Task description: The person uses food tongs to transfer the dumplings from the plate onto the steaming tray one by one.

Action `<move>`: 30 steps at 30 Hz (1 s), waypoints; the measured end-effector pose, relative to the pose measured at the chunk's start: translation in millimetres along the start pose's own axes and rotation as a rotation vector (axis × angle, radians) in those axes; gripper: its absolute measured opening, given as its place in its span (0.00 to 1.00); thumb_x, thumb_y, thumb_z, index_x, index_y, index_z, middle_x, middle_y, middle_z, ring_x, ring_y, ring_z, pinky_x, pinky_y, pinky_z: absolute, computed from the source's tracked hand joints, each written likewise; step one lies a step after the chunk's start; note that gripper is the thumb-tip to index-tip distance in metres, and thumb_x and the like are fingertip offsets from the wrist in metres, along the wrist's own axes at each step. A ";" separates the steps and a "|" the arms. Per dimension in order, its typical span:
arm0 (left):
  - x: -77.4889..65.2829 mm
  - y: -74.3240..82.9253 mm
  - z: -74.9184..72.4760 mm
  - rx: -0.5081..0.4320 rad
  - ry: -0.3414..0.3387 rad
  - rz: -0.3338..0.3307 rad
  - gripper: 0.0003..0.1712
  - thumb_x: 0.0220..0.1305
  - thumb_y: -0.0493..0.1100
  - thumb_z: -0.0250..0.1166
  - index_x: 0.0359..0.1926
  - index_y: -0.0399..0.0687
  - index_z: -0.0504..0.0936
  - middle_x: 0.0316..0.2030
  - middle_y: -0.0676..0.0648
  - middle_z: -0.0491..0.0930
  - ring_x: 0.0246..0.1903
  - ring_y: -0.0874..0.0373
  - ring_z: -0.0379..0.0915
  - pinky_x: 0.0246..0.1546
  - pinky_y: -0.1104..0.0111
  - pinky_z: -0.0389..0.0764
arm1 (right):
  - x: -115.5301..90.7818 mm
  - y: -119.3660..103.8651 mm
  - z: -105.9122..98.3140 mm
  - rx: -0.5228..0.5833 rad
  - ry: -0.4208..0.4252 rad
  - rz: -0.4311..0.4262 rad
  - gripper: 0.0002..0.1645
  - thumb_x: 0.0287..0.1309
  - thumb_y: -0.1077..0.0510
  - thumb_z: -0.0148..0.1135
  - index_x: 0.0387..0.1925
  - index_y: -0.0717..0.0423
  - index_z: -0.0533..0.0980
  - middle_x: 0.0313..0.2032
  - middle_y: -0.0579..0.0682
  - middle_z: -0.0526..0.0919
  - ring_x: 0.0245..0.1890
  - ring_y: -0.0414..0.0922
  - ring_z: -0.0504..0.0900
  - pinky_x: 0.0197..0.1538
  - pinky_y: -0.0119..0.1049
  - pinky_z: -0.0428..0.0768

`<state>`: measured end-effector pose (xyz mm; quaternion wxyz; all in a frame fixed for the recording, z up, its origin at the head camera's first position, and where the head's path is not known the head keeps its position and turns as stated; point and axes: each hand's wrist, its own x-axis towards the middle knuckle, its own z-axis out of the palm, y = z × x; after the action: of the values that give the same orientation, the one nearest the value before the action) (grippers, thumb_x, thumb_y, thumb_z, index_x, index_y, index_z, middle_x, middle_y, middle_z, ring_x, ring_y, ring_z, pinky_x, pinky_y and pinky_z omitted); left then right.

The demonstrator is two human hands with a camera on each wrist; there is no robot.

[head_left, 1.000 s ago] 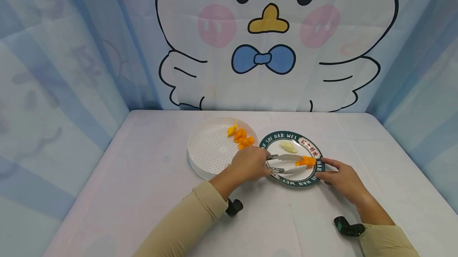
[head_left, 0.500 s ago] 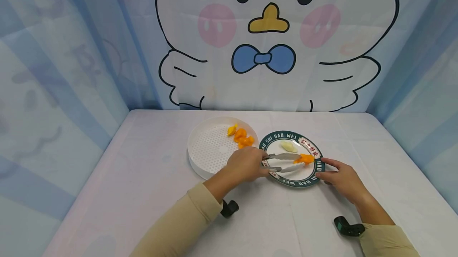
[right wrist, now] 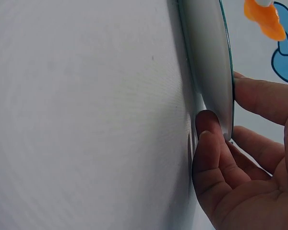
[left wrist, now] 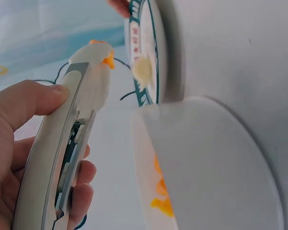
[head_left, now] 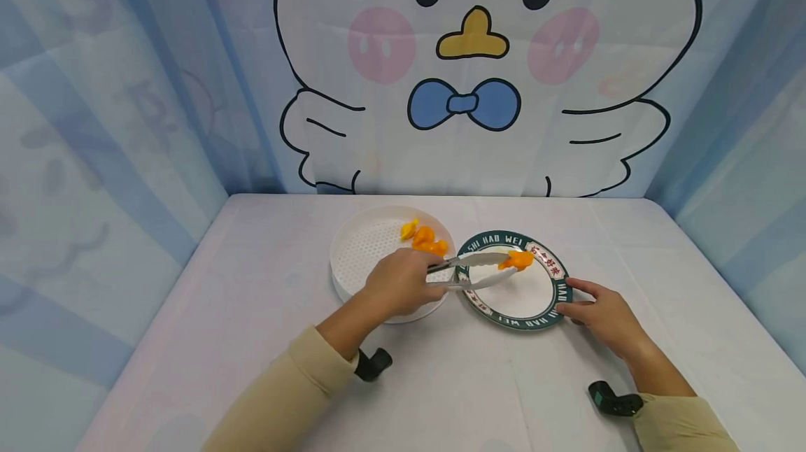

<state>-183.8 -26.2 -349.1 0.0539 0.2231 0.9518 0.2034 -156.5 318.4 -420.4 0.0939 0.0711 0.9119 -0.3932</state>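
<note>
My left hand (head_left: 399, 285) grips a pair of tongs (head_left: 475, 260); in the left wrist view the thumb lies along one arm and fingers curl round the other. Between the pale tips of the tongs is an irregular orange piece (head_left: 516, 260), lifted above the plate (head_left: 529, 306), a white oval-looking one with a lettered green rim. My right hand (head_left: 607, 315) pinches the plate's right rim, with fingers above and below it in the right wrist view. A pale yellow piece (left wrist: 142, 71) lies on the plate, hidden behind the tongs in the head view.
Left of the plate stands a round white tray (head_left: 359, 256) with a raised wall and a dotted floor. Several orange and yellow pieces (head_left: 423, 235) lie at its right side. A cartoon-printed curtain (head_left: 466, 151) hangs behind the white-covered table (head_left: 271, 312).
My left hand has drawn the tongs left and up, lifting the orange piece from the plate's right side toward the tray. My right hand and the plate have stayed put.
</note>
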 end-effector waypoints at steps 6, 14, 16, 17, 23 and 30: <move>-10.6 -14.1 -10.6 0.024 0.054 -0.023 0.27 0.61 0.52 0.72 0.60 0.50 0.83 0.49 0.50 0.84 0.40 0.55 0.76 0.42 0.62 0.77 | 0.7 0.1 -0.5 0.002 0.001 -0.010 0.49 0.61 0.47 0.68 0.72 0.70 0.59 0.52 0.69 0.81 0.45 0.53 0.83 0.47 0.45 0.78; -22.7 -32.7 -21.1 -0.008 0.081 -0.080 0.28 0.60 0.51 0.74 0.60 0.50 0.83 0.54 0.48 0.83 0.45 0.53 0.77 0.45 0.59 0.78 | 0.1 0.1 -1.2 -0.005 0.008 -0.029 0.49 0.62 0.47 0.69 0.71 0.71 0.59 0.53 0.70 0.80 0.47 0.55 0.84 0.47 0.46 0.79; -25.4 -36.6 -23.0 -0.007 0.080 -0.096 0.28 0.60 0.52 0.74 0.60 0.51 0.83 0.54 0.49 0.82 0.44 0.54 0.76 0.44 0.59 0.78 | -0.8 -0.1 -1.0 -0.008 0.009 -0.030 0.49 0.62 0.47 0.69 0.71 0.72 0.59 0.54 0.70 0.79 0.48 0.56 0.83 0.49 0.48 0.79; -26.7 -38.5 -24.0 -0.008 0.080 -0.103 0.28 0.60 0.51 0.74 0.60 0.51 0.83 0.54 0.49 0.82 0.43 0.54 0.75 0.43 0.60 0.77 | -1.0 0.0 -0.8 -0.009 0.008 -0.030 0.49 0.62 0.47 0.68 0.71 0.72 0.59 0.54 0.71 0.79 0.48 0.57 0.83 0.49 0.49 0.78; -33.5 -50.0 -29.5 -0.003 0.088 -0.144 0.28 0.60 0.51 0.73 0.60 0.51 0.83 0.53 0.49 0.82 0.40 0.54 0.73 0.39 0.61 0.76 | -1.4 -0.2 0.2 -0.010 0.009 -0.027 0.48 0.62 0.47 0.67 0.71 0.71 0.59 0.55 0.71 0.78 0.49 0.57 0.83 0.51 0.51 0.78; -42.1 -64.2 -32.4 0.015 0.104 -0.166 0.28 0.60 0.51 0.73 0.60 0.48 0.83 0.54 0.47 0.82 0.42 0.52 0.74 0.41 0.59 0.77 | -1.7 -2.2 -0.1 -0.011 0.010 -0.020 0.48 0.63 0.48 0.67 0.72 0.71 0.58 0.58 0.73 0.75 0.51 0.60 0.81 0.53 0.54 0.77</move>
<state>-178.3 -109.3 -345.5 0.0194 0.1330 0.9701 0.2023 -155.4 316.9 -418.4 0.0859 0.0633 0.9152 -0.3886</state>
